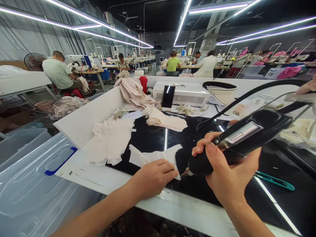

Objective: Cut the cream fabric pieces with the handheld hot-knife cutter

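Note:
My right hand (pixel 229 171) is wrapped around a thick black corded hand tool (pixel 247 135) with a silver plate on its side. The tool's metal tip (pixel 187 172) points down and left, close to the corner of a cream fabric piece (pixel 150 156); whether it touches the cloth I cannot tell. My left hand (pixel 155 177) presses on that piece's near edge with curled fingers, the fingertips near the tool tip. Under the cloth is a glossy black board (pixel 190 141). Left of it lies a pile of cream fabric pieces (pixel 111 138), and another stack (pixel 168 121) lies behind.
A white vented box (pixel 182 92) with a phone (pixel 168 96) leaning on it stands behind. A black cable (pixel 259 89) arches on the right. A teal tool (pixel 275 180) lies on the board. Clear plastic bins (pixel 32 177) stand at left. Other people work farther back.

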Demonstrator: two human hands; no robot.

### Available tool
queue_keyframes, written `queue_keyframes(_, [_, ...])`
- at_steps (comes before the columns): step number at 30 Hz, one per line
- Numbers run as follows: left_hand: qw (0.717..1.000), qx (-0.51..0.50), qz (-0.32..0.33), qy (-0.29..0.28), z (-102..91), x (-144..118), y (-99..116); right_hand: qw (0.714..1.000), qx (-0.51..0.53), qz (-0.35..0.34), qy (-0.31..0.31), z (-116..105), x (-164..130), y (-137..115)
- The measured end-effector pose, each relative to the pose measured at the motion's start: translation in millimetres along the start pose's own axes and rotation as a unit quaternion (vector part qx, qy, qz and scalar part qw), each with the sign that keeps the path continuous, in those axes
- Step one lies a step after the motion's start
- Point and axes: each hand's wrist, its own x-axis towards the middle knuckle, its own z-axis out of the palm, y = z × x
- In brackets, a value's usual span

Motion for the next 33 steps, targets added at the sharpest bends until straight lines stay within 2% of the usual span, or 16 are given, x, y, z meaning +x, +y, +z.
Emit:
queue_keyframes(9, [1.0,-0.001,-0.001,0.003,2.4,-1,-1,1.0,-0.012,0.016,0.009,3,-1,0])
queue_keyframes(19, [1.0,0.003,-0.004,0.0,0.2,-1,-1,1.0,0.011,0.003,0.003,0,-3,1])
queue_keyframes(27, [1.0,-0.01,-0.006,0.021,0.4,-2,-1,1.0,-0.01,0.011,0.008,5,-3,0])
queue_keyframes(33, [0.995,-0.065,-0.038,0.061,-7.6,-1,0,0.999,-0.03,0.006,-0.028,1,-2,-4])
